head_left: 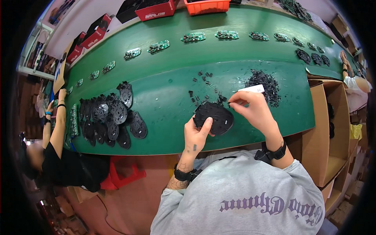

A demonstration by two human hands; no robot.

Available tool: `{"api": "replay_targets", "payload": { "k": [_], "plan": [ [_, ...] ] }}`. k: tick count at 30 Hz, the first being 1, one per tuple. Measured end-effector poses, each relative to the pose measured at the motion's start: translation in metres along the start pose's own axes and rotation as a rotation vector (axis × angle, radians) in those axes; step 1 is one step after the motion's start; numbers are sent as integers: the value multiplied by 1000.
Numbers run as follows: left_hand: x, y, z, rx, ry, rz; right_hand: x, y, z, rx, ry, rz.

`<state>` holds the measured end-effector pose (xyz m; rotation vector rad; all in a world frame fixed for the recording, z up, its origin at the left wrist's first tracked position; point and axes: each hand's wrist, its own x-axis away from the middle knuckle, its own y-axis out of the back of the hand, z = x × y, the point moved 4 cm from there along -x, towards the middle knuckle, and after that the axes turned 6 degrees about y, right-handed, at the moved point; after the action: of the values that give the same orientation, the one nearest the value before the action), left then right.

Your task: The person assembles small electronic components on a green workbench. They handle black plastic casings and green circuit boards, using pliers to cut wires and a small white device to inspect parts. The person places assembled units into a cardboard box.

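My left hand point(197, 137) grips a black oval plastic shell point(215, 118) from its left side, thumb laid across the face. The shell is held tilted over the near edge of the green table. Thumb and forefinger of my right hand point(252, 111) are pinched together just off the shell's upper right edge. Whatever small piece they hold is mostly hidden. A white rectangular piece point(253, 89) shows right beside the knuckles of that hand; whether it is held or lying there I cannot tell. Small loose black parts point(203, 77) lie scattered beyond the shell.
A heap of tiny black parts point(270, 84) lies at right. Black shells point(113, 113) are piled at left. Circuit boards point(194, 37) line the raised far strip. A co-worker's arm point(58, 125) reaches in at left, another person's point(344, 64) at far right. A cardboard box point(319, 129) stands beside the table.
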<state>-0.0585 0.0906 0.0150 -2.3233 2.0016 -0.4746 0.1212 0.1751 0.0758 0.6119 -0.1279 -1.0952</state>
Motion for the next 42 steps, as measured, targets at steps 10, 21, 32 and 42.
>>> {"api": "replay_targets", "payload": {
  "k": [10,21,32,42],
  "plan": [
    [-18,-14,-3,-74,-13,50,6,11,-10,-279,-60,-195],
    [-21,-56,-12,-74,-2,134,23,13,-34,-824,-301,-40],
    [-24,-71,-29,-143,-86,266,11,95,-77,-761,-243,-274],
    [18,46,-37,-249,-184,-277,-65,264,-262,299,-457,-883]
  ]
}}
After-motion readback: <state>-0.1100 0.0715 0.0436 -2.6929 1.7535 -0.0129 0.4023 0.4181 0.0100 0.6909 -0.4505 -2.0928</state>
